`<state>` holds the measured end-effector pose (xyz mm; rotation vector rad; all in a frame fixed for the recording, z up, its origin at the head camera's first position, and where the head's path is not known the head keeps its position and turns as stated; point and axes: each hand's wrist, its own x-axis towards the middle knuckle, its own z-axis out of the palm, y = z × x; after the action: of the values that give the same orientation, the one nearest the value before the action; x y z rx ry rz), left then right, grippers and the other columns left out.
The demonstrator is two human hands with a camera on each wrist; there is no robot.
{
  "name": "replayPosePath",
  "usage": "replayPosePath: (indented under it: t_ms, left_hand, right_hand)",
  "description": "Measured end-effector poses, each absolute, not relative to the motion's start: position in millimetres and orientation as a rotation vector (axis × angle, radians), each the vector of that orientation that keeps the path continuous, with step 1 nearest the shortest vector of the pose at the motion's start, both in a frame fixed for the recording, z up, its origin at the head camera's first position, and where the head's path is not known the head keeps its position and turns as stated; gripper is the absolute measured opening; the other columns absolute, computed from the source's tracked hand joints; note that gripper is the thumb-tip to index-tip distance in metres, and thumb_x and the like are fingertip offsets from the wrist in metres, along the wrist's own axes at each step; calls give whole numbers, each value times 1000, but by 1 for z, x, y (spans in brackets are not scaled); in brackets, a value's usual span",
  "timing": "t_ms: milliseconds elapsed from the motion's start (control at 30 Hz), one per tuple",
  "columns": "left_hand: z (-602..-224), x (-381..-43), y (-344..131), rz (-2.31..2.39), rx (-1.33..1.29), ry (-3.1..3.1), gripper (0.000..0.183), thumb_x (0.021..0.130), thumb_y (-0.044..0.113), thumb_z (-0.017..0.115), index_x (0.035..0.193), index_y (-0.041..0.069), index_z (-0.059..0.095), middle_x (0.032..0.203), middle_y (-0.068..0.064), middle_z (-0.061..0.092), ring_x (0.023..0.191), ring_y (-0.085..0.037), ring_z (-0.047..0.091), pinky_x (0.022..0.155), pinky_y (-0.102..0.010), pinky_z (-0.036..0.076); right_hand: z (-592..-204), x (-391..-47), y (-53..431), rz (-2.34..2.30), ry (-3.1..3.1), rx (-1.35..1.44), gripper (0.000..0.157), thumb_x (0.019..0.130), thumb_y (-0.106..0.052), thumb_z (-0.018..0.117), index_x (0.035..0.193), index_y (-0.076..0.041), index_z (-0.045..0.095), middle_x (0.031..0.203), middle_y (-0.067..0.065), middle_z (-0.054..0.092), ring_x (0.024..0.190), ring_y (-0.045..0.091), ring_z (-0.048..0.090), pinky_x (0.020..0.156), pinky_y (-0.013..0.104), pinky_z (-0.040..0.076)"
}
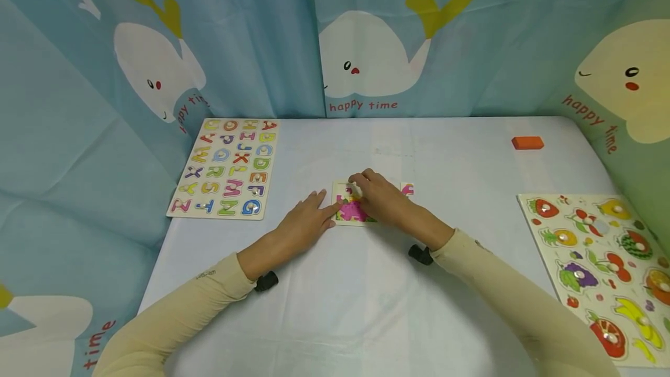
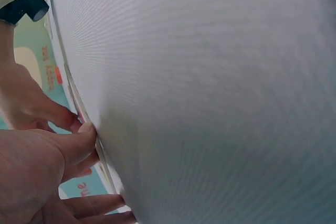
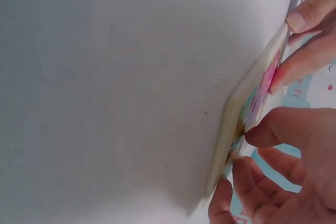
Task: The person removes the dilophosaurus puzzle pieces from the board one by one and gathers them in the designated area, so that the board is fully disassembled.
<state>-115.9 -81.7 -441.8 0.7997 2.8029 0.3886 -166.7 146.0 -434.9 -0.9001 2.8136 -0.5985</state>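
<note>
A small jigsaw board (image 1: 356, 223) with a pink picture lies on the table between the two hands. My left hand (image 1: 303, 223) steadies its left side, fingers mostly straight, the index finger (image 3: 294, 69) pressing on the pink part and the thumb at the near corner. Over the board's right part is my right hand (image 1: 384, 199), its fingers bent down and its thumb and fingertips pinching a small puzzle piece (image 3: 234, 153) at the board's surface. The hand hides much of that piece and the board's right side. Just right of the hand lies a loose pink-and-white puzzle piece (image 1: 407, 188).
An alphabet puzzle board (image 1: 222, 170) lies at the back left. To the right is a fruit puzzle board (image 1: 591, 292) near the table edge. An orange-red block (image 1: 527, 143) sits at the back right. A blue curtain (image 1: 251, 45) with whales hangs behind the white table (image 1: 335, 319).
</note>
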Motion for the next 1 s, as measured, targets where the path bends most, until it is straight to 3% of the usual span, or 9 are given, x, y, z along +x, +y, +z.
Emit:
replayPosePath:
  t_ms: [333, 633, 1000]
  left_hand:
    - [-443, -117, -81, 361, 790, 2809, 47, 110, 30, 58, 156, 20, 54, 163, -28, 41, 150, -47, 42, 113, -63, 44]
    - [-446, -119, -81, 358, 816, 2822, 46, 110, 30, 58, 156, 20, 55, 162, -28, 42, 149, -48, 43, 111, -64, 46]
    - [-447, -119, -82, 331, 832, 2829, 46, 110, 30, 58, 155, 18, 56, 161, -29, 42, 148, -48, 44, 111, -63, 47]
  right_hand:
    - [-431, -173, 143, -541, 2742, -829, 55, 97, -5, 72, 147, -4, 49, 132, 21, 54, 114, 33, 58, 100, 44, 57]
    - [-431, -175, 141, -557, 2747, -798, 53, 93, -2, 76, 141, -2, 53, 130, 23, 52, 109, 32, 57, 98, 44, 56]
    - [-430, -173, 140, -641, 2721, -676, 50, 95, -3, 74, 142, -5, 56, 138, 24, 47, 118, 35, 56, 104, 46, 56]
